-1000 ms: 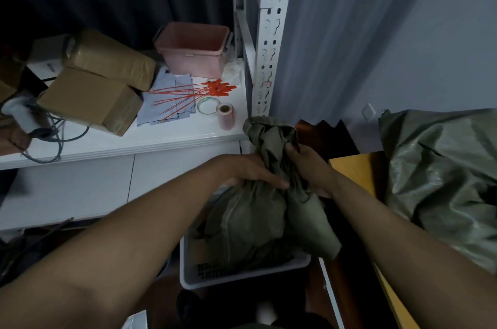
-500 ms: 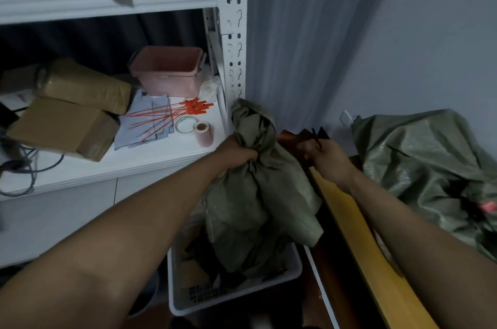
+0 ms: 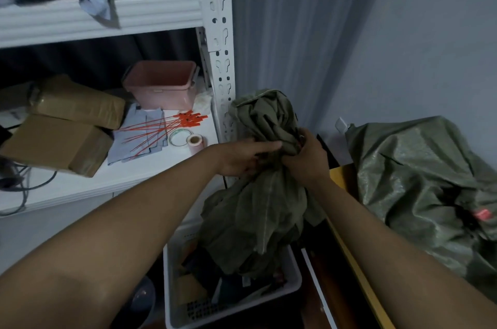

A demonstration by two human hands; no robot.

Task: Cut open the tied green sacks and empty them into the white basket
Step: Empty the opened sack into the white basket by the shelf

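Observation:
A crumpled green sack (image 3: 258, 215) hangs over the white basket (image 3: 291, 285), which stands on the floor and holds several dark packets. My left hand (image 3: 242, 158) grips the sack's bunched neck from the left, fingers stretched across it. My right hand (image 3: 306, 159) is closed on the same neck from the right. The sack's top (image 3: 265, 113) sticks up above both hands. Its lower end dips into the basket. I cannot make out a cutting tool in either hand.
A large full green sack (image 3: 425, 191) lies at the right on a yellow board (image 3: 349, 256). The white shelf (image 3: 150, 167) at the left carries brown parcels (image 3: 61, 124), a pink tub (image 3: 161, 85), orange zip ties (image 3: 166, 127) and tape rolls (image 3: 188, 139).
My right hand, which was off to the right near the yellow board half a second ago, has come back onto the sack's neck. The sack is lifted slightly higher.

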